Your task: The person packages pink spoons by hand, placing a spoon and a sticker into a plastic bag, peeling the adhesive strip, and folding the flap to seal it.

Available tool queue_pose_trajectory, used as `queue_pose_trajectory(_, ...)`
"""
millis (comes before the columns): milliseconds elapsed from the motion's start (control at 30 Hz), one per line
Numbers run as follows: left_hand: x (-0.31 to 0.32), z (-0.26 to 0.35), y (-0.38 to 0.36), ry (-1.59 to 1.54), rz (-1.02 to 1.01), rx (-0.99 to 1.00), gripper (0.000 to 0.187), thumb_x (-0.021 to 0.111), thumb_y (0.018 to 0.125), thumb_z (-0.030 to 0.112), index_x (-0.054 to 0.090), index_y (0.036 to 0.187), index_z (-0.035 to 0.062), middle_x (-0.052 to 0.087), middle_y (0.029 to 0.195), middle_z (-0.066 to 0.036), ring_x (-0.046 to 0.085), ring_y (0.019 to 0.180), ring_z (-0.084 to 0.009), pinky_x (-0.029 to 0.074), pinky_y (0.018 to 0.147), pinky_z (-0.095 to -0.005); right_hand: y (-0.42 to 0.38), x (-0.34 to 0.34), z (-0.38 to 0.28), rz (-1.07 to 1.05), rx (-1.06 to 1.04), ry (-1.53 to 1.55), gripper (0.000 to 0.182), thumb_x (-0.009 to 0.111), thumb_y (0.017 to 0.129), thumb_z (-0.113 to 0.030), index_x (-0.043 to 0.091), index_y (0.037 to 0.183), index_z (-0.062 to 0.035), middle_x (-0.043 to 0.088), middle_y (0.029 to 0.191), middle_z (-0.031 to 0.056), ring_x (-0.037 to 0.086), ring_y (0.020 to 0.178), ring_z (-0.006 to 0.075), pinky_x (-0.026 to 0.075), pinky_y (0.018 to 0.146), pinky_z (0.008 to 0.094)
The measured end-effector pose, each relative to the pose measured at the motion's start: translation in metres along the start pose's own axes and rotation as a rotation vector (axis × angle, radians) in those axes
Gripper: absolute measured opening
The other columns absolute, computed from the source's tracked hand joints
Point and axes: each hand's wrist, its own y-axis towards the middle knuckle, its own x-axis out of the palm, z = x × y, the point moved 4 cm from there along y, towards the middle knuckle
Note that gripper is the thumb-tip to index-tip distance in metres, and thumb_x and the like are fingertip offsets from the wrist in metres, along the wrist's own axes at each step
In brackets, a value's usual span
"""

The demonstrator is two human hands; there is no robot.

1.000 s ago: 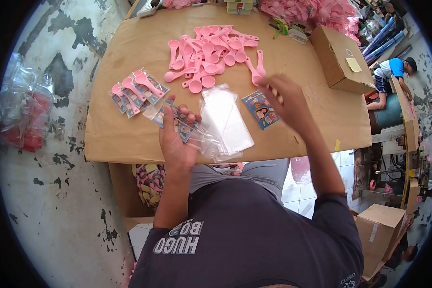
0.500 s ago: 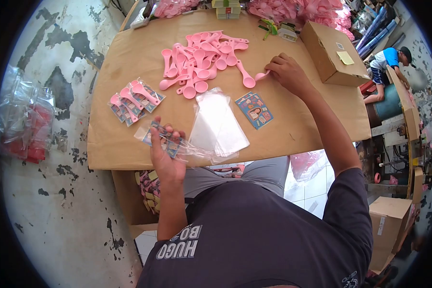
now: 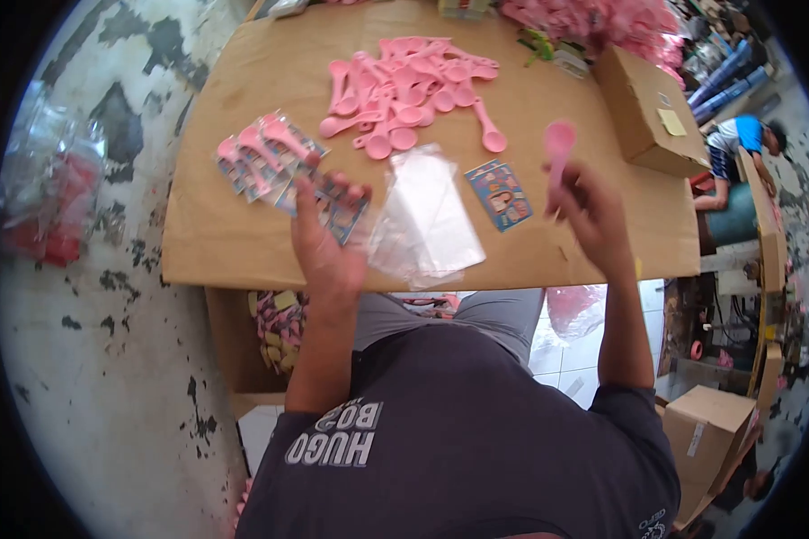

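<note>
My right hand (image 3: 589, 211) is closed on the handle of a pink measuring spoon (image 3: 560, 144), its bowl pointing up, above the right part of the table. In my left hand (image 3: 328, 238) is a clear bag with a printed blue card (image 3: 340, 214) in it; the fingers curl over it. Just beyond that hand lie several packed bags with pink spoons (image 3: 265, 148) and cards. A stack of clear plastic bags (image 3: 431, 220) lies between my hands, with loose printed cards (image 3: 502, 198) to its right. Behind them is a heap of loose pink spoons (image 3: 409, 90).
A cardboard box (image 3: 647, 108) stands at the table's (image 3: 243, 81) right side, near bulk pink spoons (image 3: 593, 27). Plastic bags (image 3: 54, 180) hang on the left wall. Another person (image 3: 737, 148) sits at far right. More cartons (image 3: 710, 422) stand on the floor.
My right hand has lifted the spoon off the table and drawn it back toward me. My left hand, with the bagged card, is now against the packed bags. The camera view has shifted.
</note>
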Motion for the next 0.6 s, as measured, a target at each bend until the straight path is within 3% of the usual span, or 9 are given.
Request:
queue_pose_trajectory(200, 0.029, 0.002, 0.002, 0.113, -0.068, 0.146, 0.053, 0.059, 0.106, 0.038, 0.044, 0.143, 0.0041, 0.066, 0.114, -0.016, 0.068, 0.102, -0.0246, 0.057, 0.097, -0.043, -0.059, 0.093, 0.012, -0.35, 0.268, 0.612, 0.027, 0.06, 0.103, -0.006, 0.059, 0.129, 0.0028, 0.067, 0.098, 0.0031, 0.064, 0.082, 0.0078, 0.054, 0.071, 0.0248)
queue_pose_trajectory(400, 0.035, -0.029, -0.011, 0.132, -0.151, 0.09, 0.052, 0.056, 0.107, 0.04, 0.044, 0.142, 0.0029, 0.067, 0.11, -0.015, 0.069, 0.097, -0.0247, 0.058, 0.096, -0.0435, -0.063, 0.105, -0.001, -0.352, 0.225, 0.631, 0.029, 0.061, 0.103, -0.01, 0.063, 0.13, 0.0033, 0.067, 0.105, 0.0032, 0.063, 0.083, 0.0064, 0.053, 0.073, 0.0233)
queue_pose_trajectory(500, 0.041, -0.044, -0.02, 0.23, -0.217, 0.015, 0.054, 0.053, 0.108, 0.042, 0.044, 0.143, 0.0017, 0.067, 0.108, -0.015, 0.069, 0.095, -0.0236, 0.059, 0.093, -0.0446, -0.058, 0.101, -0.003, -0.349, 0.149, 0.493, 0.03, 0.061, 0.104, -0.01, 0.063, 0.13, 0.0036, 0.067, 0.108, 0.003, 0.063, 0.085, 0.0068, 0.053, 0.075, 0.0235)
queue_pose_trajectory(600, 0.041, -0.051, -0.025, 0.249, -0.231, -0.04, 0.054, 0.051, 0.108, 0.042, 0.044, 0.144, 0.0024, 0.066, 0.108, -0.014, 0.069, 0.095, -0.0219, 0.059, 0.093, -0.0444, -0.056, 0.103, -0.001, -0.28, 0.193, 0.718, 0.033, 0.063, 0.103, -0.009, 0.061, 0.133, 0.005, 0.067, 0.108, 0.0049, 0.065, 0.088, 0.0085, 0.056, 0.079, 0.0259)
